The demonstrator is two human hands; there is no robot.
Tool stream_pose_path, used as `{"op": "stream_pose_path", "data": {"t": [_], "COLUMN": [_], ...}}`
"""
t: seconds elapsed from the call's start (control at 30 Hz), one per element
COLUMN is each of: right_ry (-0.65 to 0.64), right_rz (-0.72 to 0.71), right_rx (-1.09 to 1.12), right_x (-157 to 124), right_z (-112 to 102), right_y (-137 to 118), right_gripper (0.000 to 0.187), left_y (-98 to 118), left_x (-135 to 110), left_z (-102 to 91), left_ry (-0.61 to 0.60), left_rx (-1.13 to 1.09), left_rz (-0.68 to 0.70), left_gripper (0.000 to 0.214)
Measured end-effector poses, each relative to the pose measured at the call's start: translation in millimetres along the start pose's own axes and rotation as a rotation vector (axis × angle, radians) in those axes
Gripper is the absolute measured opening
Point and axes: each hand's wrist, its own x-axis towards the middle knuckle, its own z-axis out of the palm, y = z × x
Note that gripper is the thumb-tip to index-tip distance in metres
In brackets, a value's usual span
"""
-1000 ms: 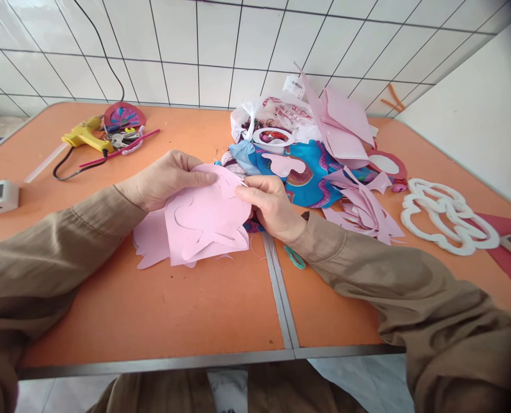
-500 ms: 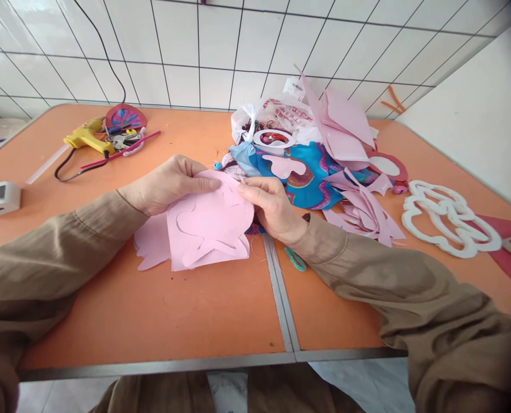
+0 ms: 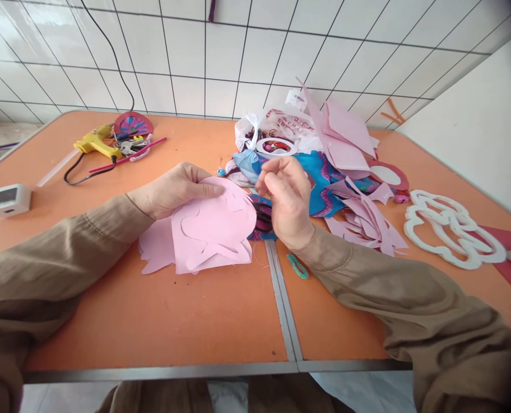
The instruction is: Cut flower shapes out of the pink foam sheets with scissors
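My left hand [image 3: 180,190] is closed on a stack of pink craft sheets [image 3: 212,221], thumb on top near the upper edge. Curved cut lines run across the top sheet, and another pink piece [image 3: 157,244] with a jagged edge shows under it at the left. My right hand [image 3: 287,201] is raised just right of the sheets, apart from them, its fingers curled towards the thumb. Whatever those fingers may hold is too small to make out. Between the right hand and the sheets lie dark loops like scissor handles [image 3: 263,215], partly hidden.
Blue patterned fabric [image 3: 324,198], pink scraps [image 3: 363,221] and folded pink sheets [image 3: 345,135] are heaped behind and to the right. White cloud-shaped outlines [image 3: 449,229] lie further right. A yellow glue gun [image 3: 96,143] and a white box-shaped device [image 3: 10,199] sit left. A green clip [image 3: 297,266] is nearby.
My right hand has come off the right edge of the pink sheets and lifted slightly up and right. My left hand keeps its hold. The view has tilted a little upward.
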Motion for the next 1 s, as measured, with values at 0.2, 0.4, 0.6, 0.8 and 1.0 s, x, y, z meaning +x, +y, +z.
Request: {"op": "stream_pose_path", "data": {"t": [0.2,0.4,0.6,0.8,1.0], "right_ry": [-0.083,-0.117,-0.238,-0.346,-0.409], "right_rz": [-0.113,-0.106,-0.005,0.036,0.247], "right_rx": [-0.15,-0.241,-0.272,-0.292,-0.175], "right_x": [-5.2,-6.7,-6.4,-8.7,-8.5], "right_z": [2.2,2.2,-0.3,1.8,2.3], "right_y": [-7.1,-6.7,-1.1,-6.8,-8.8], "right_gripper": [0.021,0.003,0.02,0.028,0.023], "left_y": [1.2,1.1,-0.4,2.6,3.9], "left_x": [0.2,0.1,-0.5,-2.9,-4.8], "left_z": [-2.5,-4.1,-3.5,0.9,4.4], "left_ry": [0.068,0.09,0.056,-0.011,-0.002], "left_rx": [-0.004,0.014,0.111,0.117,0.108], "left_rz": [0.009,0.016,0.031,-0.002,-0.061], "left_gripper": [0.013,0.014,0.016,0.013,0.012]}}
